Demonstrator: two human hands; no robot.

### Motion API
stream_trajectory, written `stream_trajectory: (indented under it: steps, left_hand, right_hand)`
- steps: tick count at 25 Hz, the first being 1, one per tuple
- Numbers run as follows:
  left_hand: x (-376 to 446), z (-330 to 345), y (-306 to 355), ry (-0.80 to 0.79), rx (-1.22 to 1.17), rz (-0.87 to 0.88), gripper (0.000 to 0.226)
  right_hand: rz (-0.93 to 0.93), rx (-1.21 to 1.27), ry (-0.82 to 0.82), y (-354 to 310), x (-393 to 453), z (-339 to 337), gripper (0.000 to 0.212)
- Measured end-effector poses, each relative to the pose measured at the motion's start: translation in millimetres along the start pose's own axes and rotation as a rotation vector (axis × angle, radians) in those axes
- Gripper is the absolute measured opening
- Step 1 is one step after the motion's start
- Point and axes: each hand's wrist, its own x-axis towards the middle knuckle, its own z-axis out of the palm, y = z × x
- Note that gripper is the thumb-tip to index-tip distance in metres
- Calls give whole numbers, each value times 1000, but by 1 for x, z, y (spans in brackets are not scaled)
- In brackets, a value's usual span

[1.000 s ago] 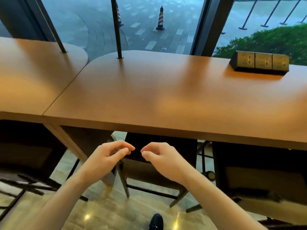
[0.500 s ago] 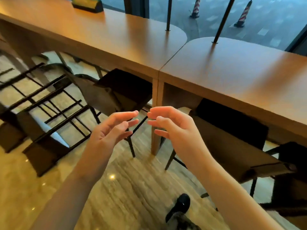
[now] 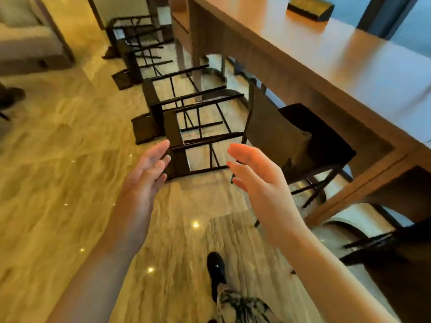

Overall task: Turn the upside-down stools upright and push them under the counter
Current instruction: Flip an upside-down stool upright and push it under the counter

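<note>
Your left hand (image 3: 149, 170) and right hand (image 3: 254, 173) are both raised in front of you, palms turned toward each other, fingers straight and loosely spread, holding nothing. Beyond and between them lies the nearest overturned stool (image 3: 198, 141), its dark seat on the floor and its thin black legs pointing toward the counter (image 3: 349, 66); your left fingertips (image 3: 163, 148) overlap its seat edge in the view, but whether they touch it you cannot tell. Further along the same line lie a second overturned stool (image 3: 168, 101) and a third one (image 3: 133, 43), all on the glossy marble floor (image 3: 58, 183). To your right, an upright stool (image 3: 298, 141) sits tucked under the counter, just beside the nearest overturned one. A dark socket box (image 3: 310, 8) rests on the countertop. Your black shoe (image 3: 217, 269) shows at the bottom, and a beige sofa (image 3: 28, 38) stands at far left.
</note>
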Motion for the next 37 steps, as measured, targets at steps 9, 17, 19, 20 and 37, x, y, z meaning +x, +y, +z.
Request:
stream_trajectory:
  steps: [9,17,19,20,37]
  left_hand:
    - [115,-82,2,227,-29,-23,41]
    - [196,-161,6,445,-56,48,42]
    - [211,-189,4,493,-83,51,41]
    - [217,-200,3,503,-92,51,42]
    - [423,-511,44,230,37,-28,37]
  right_hand:
    - [-22,-41,-236,-1,165,83,35]
    - [2,-69,-450,-1,271,184,33]
    - [-12,-81,-490,0,291,215,35]
    - [-16,-83,-502,-1,300,228,35]
    - [49,19,-363,-11,463,527,28]
